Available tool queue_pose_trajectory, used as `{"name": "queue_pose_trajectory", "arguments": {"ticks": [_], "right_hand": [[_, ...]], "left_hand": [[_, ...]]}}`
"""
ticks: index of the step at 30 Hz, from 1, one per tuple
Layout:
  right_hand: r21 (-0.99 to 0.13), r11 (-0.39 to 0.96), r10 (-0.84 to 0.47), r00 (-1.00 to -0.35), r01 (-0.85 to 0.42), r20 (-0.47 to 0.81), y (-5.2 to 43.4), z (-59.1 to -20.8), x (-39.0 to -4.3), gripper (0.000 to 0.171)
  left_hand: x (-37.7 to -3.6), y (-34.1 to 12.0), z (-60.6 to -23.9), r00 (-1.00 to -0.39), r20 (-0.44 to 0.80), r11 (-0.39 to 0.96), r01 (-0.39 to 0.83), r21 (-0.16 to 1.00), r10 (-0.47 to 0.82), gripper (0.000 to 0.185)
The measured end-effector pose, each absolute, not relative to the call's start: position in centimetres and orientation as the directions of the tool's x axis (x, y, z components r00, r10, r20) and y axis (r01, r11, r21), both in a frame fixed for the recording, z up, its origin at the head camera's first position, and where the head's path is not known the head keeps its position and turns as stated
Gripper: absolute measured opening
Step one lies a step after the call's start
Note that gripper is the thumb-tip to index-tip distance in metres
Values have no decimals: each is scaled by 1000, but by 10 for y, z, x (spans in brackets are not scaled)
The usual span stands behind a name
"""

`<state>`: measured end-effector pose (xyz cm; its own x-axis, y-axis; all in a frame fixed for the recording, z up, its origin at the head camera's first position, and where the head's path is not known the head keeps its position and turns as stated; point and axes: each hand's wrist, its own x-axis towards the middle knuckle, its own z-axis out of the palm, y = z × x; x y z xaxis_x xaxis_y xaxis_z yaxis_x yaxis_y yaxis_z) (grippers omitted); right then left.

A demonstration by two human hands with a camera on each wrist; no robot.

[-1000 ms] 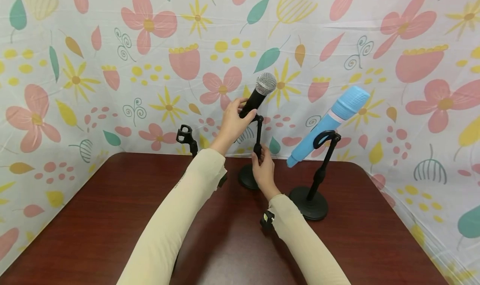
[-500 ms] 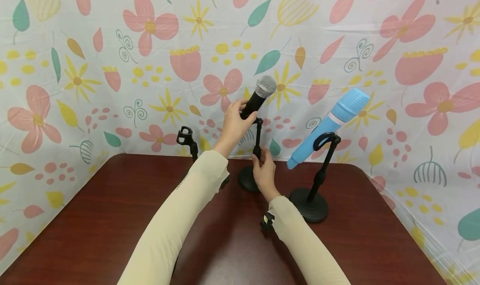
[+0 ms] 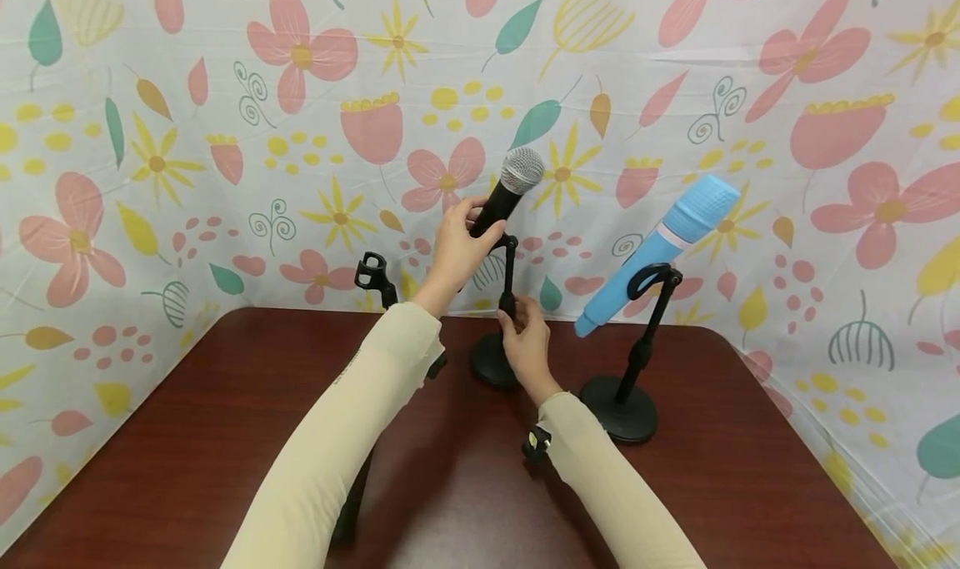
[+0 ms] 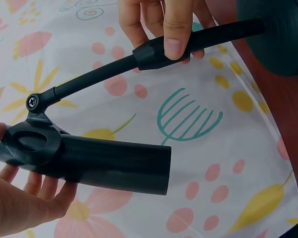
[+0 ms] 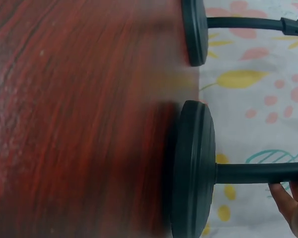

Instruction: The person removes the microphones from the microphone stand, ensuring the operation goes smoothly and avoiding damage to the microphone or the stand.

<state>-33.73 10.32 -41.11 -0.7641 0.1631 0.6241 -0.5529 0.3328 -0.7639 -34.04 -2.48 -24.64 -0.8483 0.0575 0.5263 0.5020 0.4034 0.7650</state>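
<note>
- At the far left, an empty mic stand (image 3: 374,279) is seen, with nothing held in its clip; most of its pole is hidden behind the left sleeve
- The black microphone (image 3: 508,192) is gripped by the left hand (image 3: 457,248), with the fingers and thumb curled round its body; its silver head is tilted up and to the right
- In the left wrist view, the black microphone (image 4: 104,162) is seen lying in the clip (image 4: 32,144) of the middle stand (image 4: 139,57), and the left hand's fingers (image 4: 20,198) are wrapped under it
- The pole of the middle stand (image 3: 507,298) is pinched by the right hand (image 3: 527,342), thumb on one side and fingers on the other; the round base is set on the dark red table (image 3: 187,436), near the back edge
- In the right wrist view, the round base (image 5: 192,171) is seen resting flat on the table (image 5: 79,124), with another base (image 5: 194,30) near it
- To the right, a blue microphone (image 3: 654,249) is held in the clip of the right stand (image 3: 628,386), tilted the same way; it is not touched by either hand
</note>
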Motion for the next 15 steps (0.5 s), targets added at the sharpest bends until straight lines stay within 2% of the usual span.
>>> {"name": "queue_pose_trajectory", "arguments": {"ticks": [9, 15], "right_hand": [[-735, 355, 86, -762, -578, 641, 100, -404, -326, 32], [-721, 310, 43, -749, -620, 662, 99, -402, -320, 36]], "left_hand": [[-330, -35, -243, -845, 528, 390, 514, 764, 78, 45], [-317, -44, -239, -848, 524, 405, 510, 759, 86, 45]]}}
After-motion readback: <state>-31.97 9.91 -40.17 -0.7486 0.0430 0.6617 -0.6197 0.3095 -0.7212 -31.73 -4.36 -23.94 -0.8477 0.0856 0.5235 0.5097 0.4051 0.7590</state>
